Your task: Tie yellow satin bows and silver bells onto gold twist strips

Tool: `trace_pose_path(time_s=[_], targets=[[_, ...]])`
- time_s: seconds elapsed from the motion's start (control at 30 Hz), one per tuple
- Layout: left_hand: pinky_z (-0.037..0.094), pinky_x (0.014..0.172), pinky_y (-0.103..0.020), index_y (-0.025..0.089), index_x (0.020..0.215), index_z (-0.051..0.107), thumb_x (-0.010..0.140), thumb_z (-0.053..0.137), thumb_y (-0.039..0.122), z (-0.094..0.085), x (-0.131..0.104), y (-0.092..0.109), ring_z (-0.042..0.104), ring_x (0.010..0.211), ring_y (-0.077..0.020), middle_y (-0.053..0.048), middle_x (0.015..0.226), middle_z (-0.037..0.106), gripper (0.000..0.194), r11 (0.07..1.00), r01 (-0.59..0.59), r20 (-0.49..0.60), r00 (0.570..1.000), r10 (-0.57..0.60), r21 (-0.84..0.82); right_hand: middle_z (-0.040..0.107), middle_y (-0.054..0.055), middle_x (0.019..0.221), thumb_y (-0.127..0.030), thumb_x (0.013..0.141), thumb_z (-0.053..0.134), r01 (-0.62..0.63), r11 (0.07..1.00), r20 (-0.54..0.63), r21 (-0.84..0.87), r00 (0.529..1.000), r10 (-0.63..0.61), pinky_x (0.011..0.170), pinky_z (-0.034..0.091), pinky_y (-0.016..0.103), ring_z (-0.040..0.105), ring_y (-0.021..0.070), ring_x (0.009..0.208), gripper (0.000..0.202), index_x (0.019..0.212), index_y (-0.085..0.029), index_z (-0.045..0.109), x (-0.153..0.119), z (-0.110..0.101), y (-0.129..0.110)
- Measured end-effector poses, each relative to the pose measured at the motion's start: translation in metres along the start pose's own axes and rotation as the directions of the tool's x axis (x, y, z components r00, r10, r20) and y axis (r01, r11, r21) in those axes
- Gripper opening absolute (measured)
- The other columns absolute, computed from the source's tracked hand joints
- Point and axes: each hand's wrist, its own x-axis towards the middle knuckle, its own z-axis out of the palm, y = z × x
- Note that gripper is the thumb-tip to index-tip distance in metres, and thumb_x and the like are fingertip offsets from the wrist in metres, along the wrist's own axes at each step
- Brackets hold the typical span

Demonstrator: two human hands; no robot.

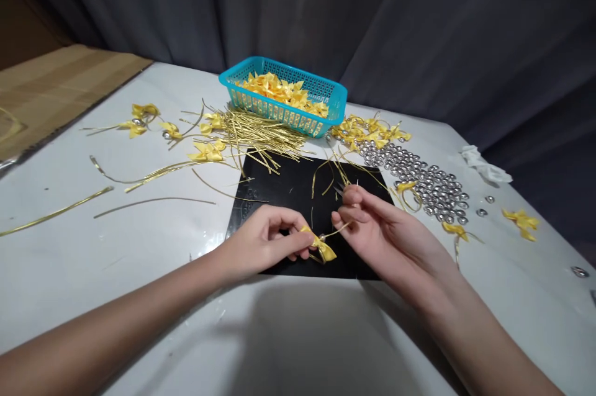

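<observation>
Between the thumb and fingers of my left hand (279, 238) is a small yellow ribbon bow (326, 251), held over a black mat (288, 188). A thin gold cord (338, 230) runs from the bow's middle to my right hand (379, 222), whose curled fingers are closed on it. A small shiny bit shows at the bow's knot. Thin pointed metal tips (339, 190) poke out by my right fingertips; the rest of that tool is hidden.
A blue basket (335, 98) of yellow bows stands at the back. Cut gold cords (265, 135) lie before it. Silver beads (435, 188) spread at right, with finished-looking bows (372, 129) behind. Loose bows (207, 151) and cords lie left. White crumpled cloth (484, 165) sits far right.
</observation>
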Motion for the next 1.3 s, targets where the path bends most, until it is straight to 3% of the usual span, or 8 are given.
trace_pose_path(time_s=[0.23, 0.57, 0.87, 1.0, 1.17, 1.3], targets=[[0.037, 0.053, -0.021, 0.013, 0.063, 0.059, 0.074, 0.059, 0.03, 0.001, 0.002, 0.0, 0.05, 0.056, -0.0096, -0.001, 0.059, 0.058, 0.02, 0.998, 0.054, -0.035, 0.998, -0.053, 0.029, 0.054, -0.006, 0.061, -0.01, 0.085, 0.048, -0.017, 1.0, -0.02, 0.006, 1.0, 0.017, 0.065, 0.053, 0.022, 0.05, 0.0026, 0.046, 0.017, 0.07, -0.015, 0.052, -0.002, 0.0, -0.005], [0.031, 0.051, -0.023, 0.014, 0.064, 0.056, 0.074, 0.054, 0.035, 0.003, 0.003, -0.001, 0.044, 0.053, -0.01, -0.001, 0.06, 0.054, 0.022, 0.981, 0.063, -0.095, 0.994, -0.046, 0.182, 0.042, -0.005, 0.058, -0.008, 0.087, 0.045, -0.024, 0.992, 0.114, 0.128, 0.993, 0.009, 0.044, 0.04, 0.013, 0.036, 0.0023, 0.043, 0.022, 0.067, -0.018, 0.046, -0.016, 0.001, -0.018], [0.033, 0.054, -0.024, 0.017, 0.062, 0.051, 0.073, 0.055, 0.034, 0.004, 0.002, -0.002, 0.044, 0.057, -0.0109, 0.002, 0.06, 0.048, 0.02, 0.991, 0.04, -0.077, 0.997, -0.031, 0.128, 0.032, -0.005, 0.057, -0.008, 0.086, 0.046, -0.038, 0.998, 0.108, 0.054, 0.994, 0.032, 0.043, 0.039, 0.012, 0.031, 0.004, 0.043, 0.021, 0.067, -0.018, 0.046, -0.014, 0.004, -0.01], [0.031, 0.052, -0.023, 0.016, 0.063, 0.05, 0.073, 0.055, 0.035, 0.004, 0.002, -0.002, 0.042, 0.054, -0.0095, 0.002, 0.06, 0.047, 0.022, 0.988, 0.054, -0.079, 0.996, -0.043, 0.146, 0.034, -0.005, 0.058, -0.009, 0.088, 0.042, -0.011, 0.993, 0.095, 0.115, 0.995, 0.0, 0.042, 0.038, 0.012, 0.031, 0.0044, 0.043, 0.025, 0.065, -0.018, 0.042, -0.013, 0.003, -0.014], [0.028, 0.051, -0.022, 0.016, 0.063, 0.05, 0.074, 0.055, 0.036, 0.004, 0.004, -0.003, 0.04, 0.053, -0.0089, 0.003, 0.059, 0.046, 0.023, 0.987, 0.056, -0.09, 0.995, -0.043, 0.153, 0.035, -0.004, 0.06, -0.008, 0.088, 0.042, 0.051, 0.998, 0.137, 0.033, 0.989, -0.055, 0.044, 0.038, 0.013, 0.03, 0.0053, 0.045, 0.025, 0.066, -0.019, 0.041, -0.014, 0.002, -0.018], [0.025, 0.048, -0.021, 0.017, 0.063, 0.049, 0.074, 0.056, 0.036, 0.003, 0.006, -0.004, 0.037, 0.05, -0.0079, 0.004, 0.057, 0.044, 0.023, 0.984, 0.064, -0.095, 0.994, -0.049, 0.165, 0.036, -0.004, 0.06, -0.007, 0.088, 0.041, 0.04, 0.996, 0.112, 0.08, 0.993, -0.049, 0.043, 0.037, 0.013, 0.031, 0.0045, 0.044, 0.024, 0.067, -0.019, 0.043, -0.014, 0.001, -0.02]])
